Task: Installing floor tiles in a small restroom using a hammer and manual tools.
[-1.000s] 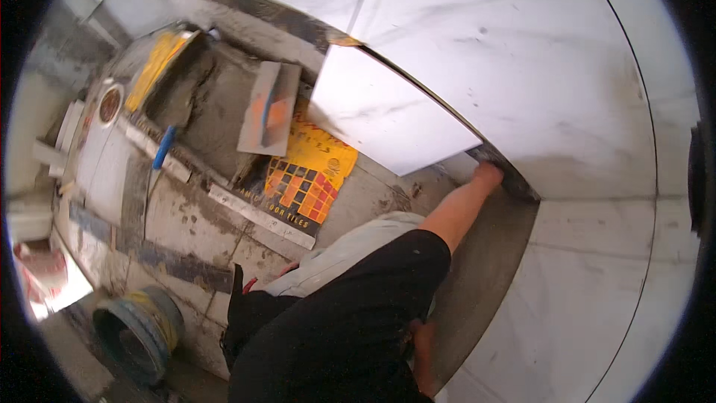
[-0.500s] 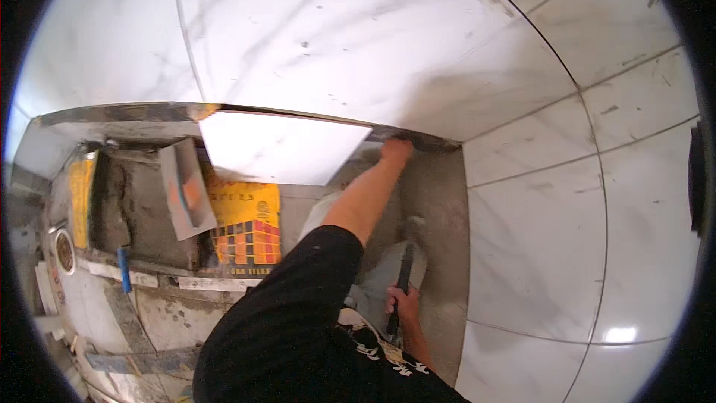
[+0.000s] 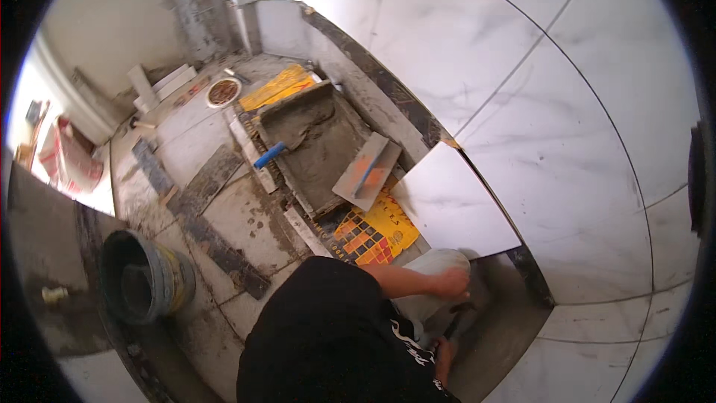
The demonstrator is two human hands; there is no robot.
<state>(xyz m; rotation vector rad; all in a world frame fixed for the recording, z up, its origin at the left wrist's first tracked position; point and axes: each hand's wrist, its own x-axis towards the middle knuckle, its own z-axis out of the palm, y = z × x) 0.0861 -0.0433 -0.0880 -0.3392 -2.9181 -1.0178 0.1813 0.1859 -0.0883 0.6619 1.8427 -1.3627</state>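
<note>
My left hand is curled closed above my pale trouser knee, near the bare end of the wall's bottom strip; what it holds, if anything, is hidden. Below it, my right hand grips a black-handled hammer, whose head is hard to make out. A white tile stands along the foot of the marbled wall, beyond my left hand. To its left, a flat trowel with a blue handle rests on the edge of a mortar-filled tray. A second blue-handled tool lies across the tray's near side.
A yellow printed bag lies under the tray. At left stands a dark bucket. Dirty tile strips lie on the floor, with a round drain farther off. The marbled wall bounds my right.
The view has swung left, bringing the bucket and far floor in. My left hand has drawn back from the wall's foot toward my right hand, which still holds the hammer.
</note>
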